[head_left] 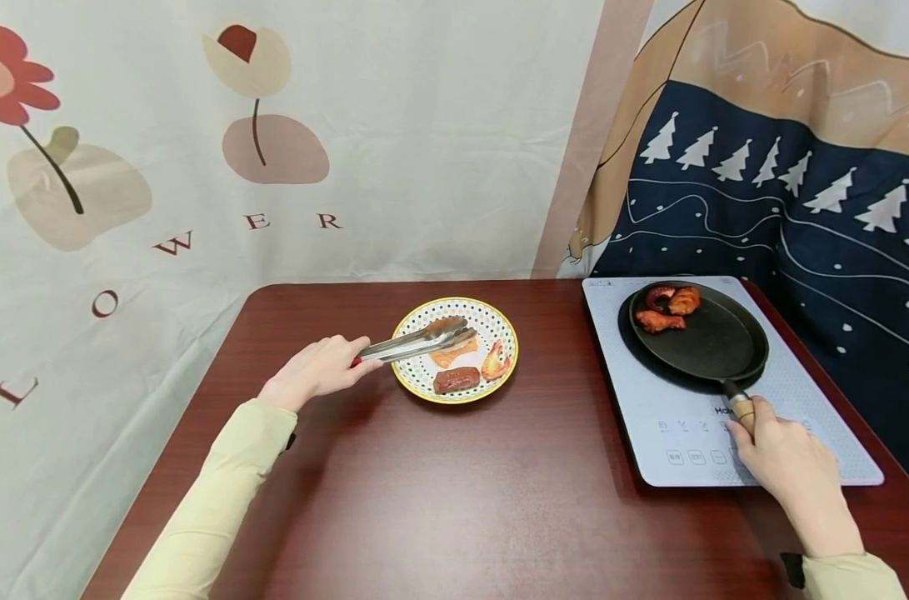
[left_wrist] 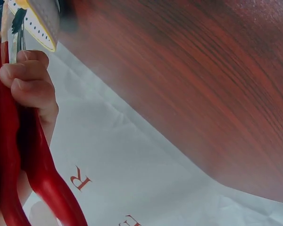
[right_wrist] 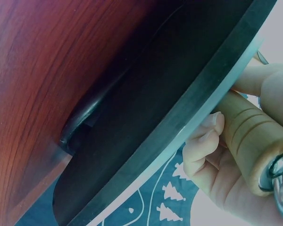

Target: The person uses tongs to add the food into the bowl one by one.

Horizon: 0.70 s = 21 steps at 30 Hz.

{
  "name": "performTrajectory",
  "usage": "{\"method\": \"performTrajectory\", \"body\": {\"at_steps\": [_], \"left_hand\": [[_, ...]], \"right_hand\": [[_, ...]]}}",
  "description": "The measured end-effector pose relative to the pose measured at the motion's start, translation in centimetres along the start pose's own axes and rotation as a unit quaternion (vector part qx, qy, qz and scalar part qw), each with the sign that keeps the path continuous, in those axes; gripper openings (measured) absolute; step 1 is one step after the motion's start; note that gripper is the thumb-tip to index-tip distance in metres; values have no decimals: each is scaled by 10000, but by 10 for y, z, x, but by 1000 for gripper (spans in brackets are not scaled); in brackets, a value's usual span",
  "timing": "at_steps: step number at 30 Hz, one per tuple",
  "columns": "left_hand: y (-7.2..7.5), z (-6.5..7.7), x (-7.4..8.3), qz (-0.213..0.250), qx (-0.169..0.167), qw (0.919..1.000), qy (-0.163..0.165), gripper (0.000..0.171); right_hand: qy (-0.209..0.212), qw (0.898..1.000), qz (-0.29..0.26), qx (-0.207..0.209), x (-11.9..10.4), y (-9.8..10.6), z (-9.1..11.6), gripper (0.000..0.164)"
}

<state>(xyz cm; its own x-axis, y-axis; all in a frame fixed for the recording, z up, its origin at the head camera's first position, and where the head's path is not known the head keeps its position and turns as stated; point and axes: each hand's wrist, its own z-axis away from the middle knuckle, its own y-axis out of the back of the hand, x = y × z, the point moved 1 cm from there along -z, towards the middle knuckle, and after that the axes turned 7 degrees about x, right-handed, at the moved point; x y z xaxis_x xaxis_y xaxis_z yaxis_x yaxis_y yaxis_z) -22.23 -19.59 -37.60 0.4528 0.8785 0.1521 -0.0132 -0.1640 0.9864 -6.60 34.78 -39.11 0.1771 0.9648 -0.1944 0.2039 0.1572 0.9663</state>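
Observation:
My left hand (head_left: 315,369) grips metal tongs (head_left: 405,343), whose red handles (left_wrist: 45,162) fill the left side of the left wrist view. The tong tips hang over a dotted, yellow-rimmed plate (head_left: 418,390), overlapping a flat orange-pink piece of food (head_left: 448,357). Beside that on the plate are a brown-red piece of meat (head_left: 456,380) and a shrimp (head_left: 496,362). With its fingers round the wooden handle (right_wrist: 250,136), my right hand (head_left: 790,458) holds a black frying pan (head_left: 712,342). Inside the pan are a drumstick (head_left: 658,322), another browned meat piece (head_left: 684,301) and a dark red curled piece (head_left: 658,297).
The pan is over a white induction cooker (head_left: 649,450) at the right of the dark red wooden table (head_left: 454,500). A printed curtain (head_left: 424,150) hangs behind the table, and a navy cloth with white trees (head_left: 836,275) hangs along the right.

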Motion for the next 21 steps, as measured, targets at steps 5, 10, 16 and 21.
{"method": "performTrajectory", "body": {"at_steps": [5,10,16,21], "left_hand": [[2,4,-2,45,-37,9999,144,32],[2,10,-6,42,-58,9998,195,35],[-3,13,-9,35,-136,9999,100,33],[-6,12,-6,157,-154,9998,31,29]], "right_hand": [[-27,10000,0,-75,1,0,0,48],[-44,9999,8,-141,0,1,-1,48],[-39,9999,9,-141,0,1,-1,47],[-25,9999,2,-122,0,1,-1,45]]}}
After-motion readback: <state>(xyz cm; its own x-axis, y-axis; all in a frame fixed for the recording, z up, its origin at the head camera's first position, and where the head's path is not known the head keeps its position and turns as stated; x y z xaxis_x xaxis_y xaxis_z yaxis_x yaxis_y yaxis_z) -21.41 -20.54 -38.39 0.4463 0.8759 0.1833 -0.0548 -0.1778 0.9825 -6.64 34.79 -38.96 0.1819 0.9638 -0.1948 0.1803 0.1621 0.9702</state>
